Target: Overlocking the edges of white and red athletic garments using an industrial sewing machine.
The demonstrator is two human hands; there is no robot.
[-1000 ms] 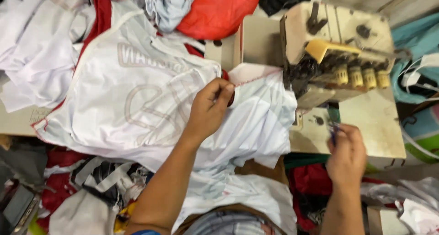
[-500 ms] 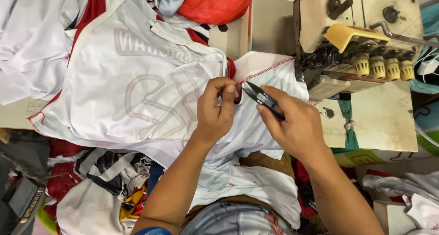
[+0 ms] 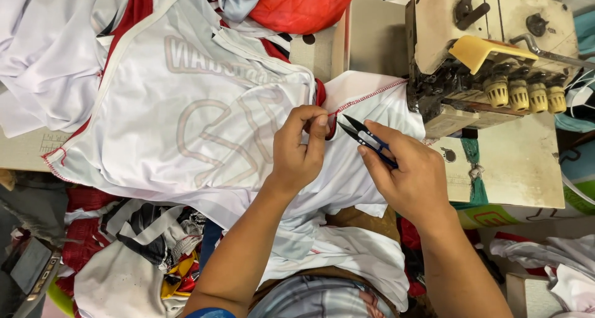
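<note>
The worktop [image 3: 527, 169] is cream-coloured and largely covered with cloth. A white garment [image 3: 186, 126] with red trim and pale outlined lettering and a large numeral lies spread across its left and middle. A cream sewing machine [image 3: 483, 39] stands at the upper right, with a yellow guard and a row of four yellowish knobs on its front; the garment's red-stitched edge runs up to the machine's left side. A red-orange bundle [image 3: 304, 5] sits at the top centre, behind the garment. A heap of mixed fabric pieces [image 3: 142, 250] lies at the lower left.

The left hand [image 3: 300, 148] is closed, thumb and fingers pinching the garment's red edge near the middle of the frame. The right hand [image 3: 409, 175] is closed around a pair of small thread snips [image 3: 365, 138] with a blue body and dark blades; the blades stand slightly parted, tips pointing at the pinched edge, just beside the left fingertips. A green and orange label [image 3: 496, 217] shows on the worktop's front edge, right of the right wrist.
</note>
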